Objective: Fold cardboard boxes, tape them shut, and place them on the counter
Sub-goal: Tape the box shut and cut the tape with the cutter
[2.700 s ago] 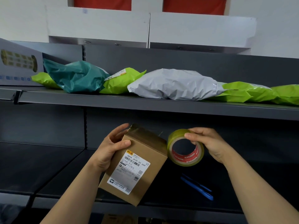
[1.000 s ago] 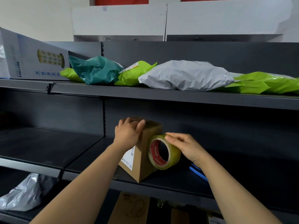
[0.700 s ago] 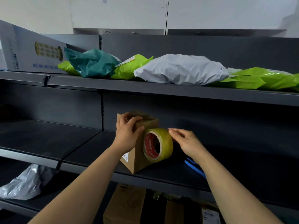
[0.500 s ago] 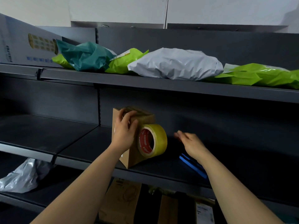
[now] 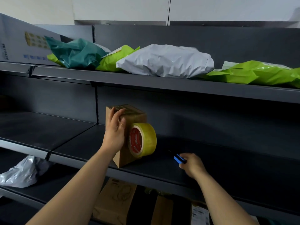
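- Our left hand [image 5: 116, 132] lies flat on the near side of the cardboard box [image 5: 135, 117]. The fingers are almost straight and reach up to its top edge, and the thumb rests on the corner; it presses the box and does not clasp it.
- The cardboard box is small, brown and matte, with sharp corners and glossy tape on its top. It stands upright near the front edge of the middle shelf [image 5: 219, 153].
- The tape roll [image 5: 142, 139] stands on its edge, touching the right side of the box. It is a thick ring of yellowish transparent tape around a red core.
- Our right hand [image 5: 192, 165] is to the right, low over the same shelf. Its fingers are curled around a blue tool [image 5: 178, 159], of which only one short end shows; we cannot tell what kind it is.
- The middle shelf is dark grey metal, smooth and flat.
- On the upper shelf [image 5: 162, 86] lie soft, wrinkled plastic parcels: a teal bag [image 5: 76, 52], a grey bag [image 5: 165, 60] and green bags [image 5: 263, 73].
- A big carton [image 5: 19, 43] leans at the far left.
- Lower down we see a crumpled silver bag [image 5: 22, 172] and brown boxes [image 5: 116, 200].
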Motion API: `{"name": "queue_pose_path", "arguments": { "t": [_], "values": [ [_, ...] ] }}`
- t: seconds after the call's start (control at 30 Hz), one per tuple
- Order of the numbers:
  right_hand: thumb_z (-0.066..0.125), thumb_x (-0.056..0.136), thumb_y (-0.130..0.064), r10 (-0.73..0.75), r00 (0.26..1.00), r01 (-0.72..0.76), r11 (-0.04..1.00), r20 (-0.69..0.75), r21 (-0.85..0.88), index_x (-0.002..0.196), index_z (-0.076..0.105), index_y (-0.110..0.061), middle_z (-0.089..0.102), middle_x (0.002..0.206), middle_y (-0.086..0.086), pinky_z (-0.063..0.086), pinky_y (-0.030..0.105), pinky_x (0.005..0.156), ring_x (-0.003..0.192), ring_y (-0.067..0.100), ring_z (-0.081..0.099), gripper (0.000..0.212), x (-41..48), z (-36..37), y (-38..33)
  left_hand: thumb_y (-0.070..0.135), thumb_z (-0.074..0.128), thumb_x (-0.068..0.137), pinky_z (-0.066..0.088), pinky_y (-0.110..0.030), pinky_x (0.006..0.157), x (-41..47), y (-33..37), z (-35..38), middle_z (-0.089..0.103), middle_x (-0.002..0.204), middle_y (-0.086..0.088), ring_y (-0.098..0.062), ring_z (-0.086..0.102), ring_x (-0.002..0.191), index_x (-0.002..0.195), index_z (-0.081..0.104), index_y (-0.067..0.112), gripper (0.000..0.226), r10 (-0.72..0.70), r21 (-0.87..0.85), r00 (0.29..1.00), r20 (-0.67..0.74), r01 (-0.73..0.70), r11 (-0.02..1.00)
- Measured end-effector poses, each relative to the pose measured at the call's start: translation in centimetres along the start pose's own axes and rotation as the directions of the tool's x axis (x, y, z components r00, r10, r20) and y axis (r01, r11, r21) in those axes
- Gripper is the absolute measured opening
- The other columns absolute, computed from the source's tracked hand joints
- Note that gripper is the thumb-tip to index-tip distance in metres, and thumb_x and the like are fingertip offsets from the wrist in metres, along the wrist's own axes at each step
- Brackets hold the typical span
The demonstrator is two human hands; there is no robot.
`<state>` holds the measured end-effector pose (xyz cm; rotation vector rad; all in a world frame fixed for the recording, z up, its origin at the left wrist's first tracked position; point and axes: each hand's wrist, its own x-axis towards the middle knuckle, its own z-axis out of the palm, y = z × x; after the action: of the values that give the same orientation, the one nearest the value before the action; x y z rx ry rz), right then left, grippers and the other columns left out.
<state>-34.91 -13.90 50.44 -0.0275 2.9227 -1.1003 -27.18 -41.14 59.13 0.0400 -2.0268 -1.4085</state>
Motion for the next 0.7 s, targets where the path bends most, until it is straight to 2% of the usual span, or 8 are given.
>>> {"name": "queue_pose_path", "arguments": {
  "t": [0.1, 0.2, 0.33, 0.4, 0.47, 0.53, 0.63, 0.7],
  "values": [
    [0.069, 0.086, -0.009, -0.024, 1.0, 0.024, 1.0, -0.013, -0.006, 0.13, 0.06, -0.013, 0.061, 0.13, 0.007, 0.044, 0.028, 0.095, 0.117, 0.023, 0.059, 0.046, 0.1, -0.2, -0.2, 0.029, 0.042, 0.103, 0.033, -0.034, 0.11, -0.3, 0.8, 0.1, 0.019, 0.159, 0.012, -0.014, 0.025, 0.144, 0.146, 0.04, 0.029, 0.043, -0.043, -0.035, 0.998, -0.04, 0.042, 0.999],
    [0.066, 0.089, -0.008, -0.132, 0.99, 0.137, 0.986, -0.058, 0.098, 0.127, 0.062, -0.01, 0.065, 0.121, 0.005, 0.045, 0.026, 0.088, 0.112, 0.024, 0.061, 0.038, -0.2, -1.4, -1.5, 0.027, 0.053, 0.099, 0.038, -0.037, 0.107, -0.5, 1.4, -0.1, 0.036, 0.149, 0.007, -0.014, 0.036, 0.136, 0.143, 0.041, 0.027, 0.046, -0.093, -0.049, 0.985, -0.143, 0.087, 0.995],
    [0.06, 0.094, -0.011, -0.296, 0.949, 0.315, 0.916, -0.11, 0.248, 0.133, 0.057, -0.016, 0.06, 0.124, -0.006, 0.04, 0.023, 0.094, 0.117, 0.014, 0.056, 0.04, -1.1, -4.1, -4.6, 0.038, 0.066, 0.089, 0.05, -0.035, 0.085, -0.4, 1.7, -0.5, 0.054, 0.122, 0.001, -0.017, 0.056, 0.107, 0.13, 0.048, 0.022, 0.047, -0.186, 0.001, 0.949, -0.255, 0.193, 0.981],
    [0.057, 0.096, -0.012, -0.354, 0.929, 0.37, 0.885, -0.106, 0.283, 0.134, 0.055, -0.018, 0.06, 0.124, -0.008, 0.04, 0.023, 0.096, 0.117, 0.011, 0.056, 0.039, -1.5, -5.4, -6.3, 0.045, 0.066, 0.088, 0.056, -0.04, 0.078, -0.3, 1.7, -0.6, 0.061, 0.109, -0.003, -0.022, 0.064, 0.095, 0.117, 0.051, 0.018, 0.042, -0.259, 0.022, 0.938, -0.231, 0.271, 0.962],
    [0.053, 0.098, -0.012, -0.395, 0.917, 0.391, 0.867, -0.052, 0.31, 0.134, 0.056, -0.021, 0.064, 0.122, -0.008, 0.043, 0.026, 0.098, 0.11, 0.008, 0.062, 0.037, -1.7, -6.2, -8.0, 0.049, 0.063, 0.088, 0.061, -0.042, 0.069, -0.4, 2.1, -0.5, 0.065, 0.099, -0.006, -0.024, 0.069, 0.08, 0.109, 0.052, 0.016, 0.04, -0.334, -0.027, 0.925, -0.181, 0.335, 0.942],
    [0.05, 0.099, -0.012, -0.426, 0.905, 0.406, 0.866, 0.005, 0.292, 0.133, 0.056, -0.023, 0.065, 0.117, -0.009, 0.045, 0.022, 0.092, 0.101, 0.001, 0.063, 0.036, -2.0, -6.8, -9.4, 0.049, 0.06, 0.091, 0.062, -0.041, 0.064, -0.6, 2.5, -0.4, 0.068, 0.09, -0.009, -0.023, 0.071, 0.07, 0.104, 0.052, 0.014, 0.038, -0.39, -0.074, 0.911, -0.131, 0.383, 0.921],
    [0.051, 0.098, -0.008, -0.462, 0.886, 0.44, 0.864, 0.042, 0.245, 0.132, 0.056, -0.023, 0.062, 0.107, -0.013, 0.04, 0.006, 0.076, 0.088, -0.008, 0.058, 0.037, -2.1, -7.2, -10.8, 0.051, 0.057, 0.092, 0.062, -0.043, 0.067, -0.8, 3.0, -0.4, 0.073, 0.083, -0.011, -0.024, 0.073, 0.071, 0.106, 0.053, 0.01, 0.044, -0.444, -0.165, 0.893, -0.069, 0.429, 0.888],
    [0.053, 0.097, -0.006, -0.474, 0.878, 0.453, 0.868, 0.067, 0.203, 0.131, 0.056, -0.025, 0.062, 0.107, -0.012, 0.041, 0.005, 0.077, 0.092, -0.005, 0.057, 0.039, -2.1, -7.3, -11.3, 0.059, 0.064, 0.082, 0.06, -0.047, 0.078, -1.0, 3.6, -0.3, 0.07, 0.097, -0.009, -0.026, 0.071, 0.087, 0.123, 0.047, 0.006, 0.069, -0.47, -0.186, 0.882, -0.039, 0.455, 0.871]
  ]
}}
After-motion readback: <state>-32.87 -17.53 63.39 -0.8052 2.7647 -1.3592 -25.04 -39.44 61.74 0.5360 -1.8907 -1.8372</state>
